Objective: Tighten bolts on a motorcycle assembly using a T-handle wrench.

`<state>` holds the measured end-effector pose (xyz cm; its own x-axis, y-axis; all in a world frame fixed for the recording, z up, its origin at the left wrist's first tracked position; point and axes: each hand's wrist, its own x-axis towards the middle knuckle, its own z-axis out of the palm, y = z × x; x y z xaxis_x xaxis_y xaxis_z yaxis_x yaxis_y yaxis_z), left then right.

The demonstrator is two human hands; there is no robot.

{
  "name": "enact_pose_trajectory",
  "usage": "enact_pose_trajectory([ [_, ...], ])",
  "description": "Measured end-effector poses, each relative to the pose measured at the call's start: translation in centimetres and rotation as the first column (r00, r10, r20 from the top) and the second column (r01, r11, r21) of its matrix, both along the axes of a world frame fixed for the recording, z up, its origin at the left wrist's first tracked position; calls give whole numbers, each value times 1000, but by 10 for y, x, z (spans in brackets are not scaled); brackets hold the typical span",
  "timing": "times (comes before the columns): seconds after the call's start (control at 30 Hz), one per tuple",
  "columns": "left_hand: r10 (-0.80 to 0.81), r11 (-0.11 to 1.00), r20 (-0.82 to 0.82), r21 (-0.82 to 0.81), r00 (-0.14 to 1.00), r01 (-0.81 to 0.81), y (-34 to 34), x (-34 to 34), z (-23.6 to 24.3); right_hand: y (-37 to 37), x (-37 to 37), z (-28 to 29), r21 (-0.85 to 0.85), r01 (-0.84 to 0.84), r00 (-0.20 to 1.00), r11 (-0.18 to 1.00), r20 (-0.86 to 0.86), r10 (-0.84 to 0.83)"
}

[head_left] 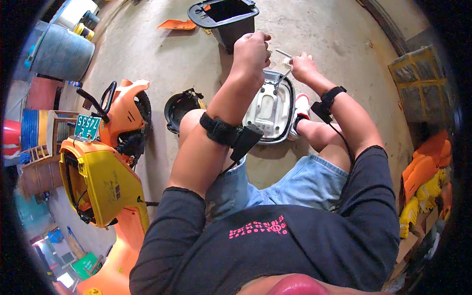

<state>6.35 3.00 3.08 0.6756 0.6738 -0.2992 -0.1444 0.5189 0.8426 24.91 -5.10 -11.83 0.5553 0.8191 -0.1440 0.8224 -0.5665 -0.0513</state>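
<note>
An upturned scooter seat (264,120) lies on the floor in front of me, showing its white underside with metal fittings and a dark rim. Above its far right part, my right hand (303,68) is closed around a thin metal rod-like tool (282,53). A second thin metal length shows below that hand, slanting toward the seat; whether the two are one piece I cannot tell. My left hand (251,51) is raised beyond the seat's far edge with its fingers curled in. What it holds, if anything, is hidden. Just past it stands a black storage bin (226,37) with a wide rim.
An orange and yellow scooter (105,182) stands close on my left. A black and yellow helmet-like shell (178,114) lies by my left knee. Farther off are an orange plastic piece (176,24) and a blue barrel (63,53). Orange and yellow parts (427,164) are piled at right.
</note>
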Motion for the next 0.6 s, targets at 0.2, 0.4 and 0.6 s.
enact_pose_trajectory([
  [0.2,27,1000,-41,16,999,-27,-2,1,1,-12,24,-19,348,-235,941,908,-155,302],
  [0.4,8,1000,-29,13,1000,-8,-2,0,3,-12,10,2,188,-35,815,982,-563,137],
  [0.6,14,999,-62,36,998,-12,-2,0,3,-21,-3,0,327,-558,810,762,17,586],
])
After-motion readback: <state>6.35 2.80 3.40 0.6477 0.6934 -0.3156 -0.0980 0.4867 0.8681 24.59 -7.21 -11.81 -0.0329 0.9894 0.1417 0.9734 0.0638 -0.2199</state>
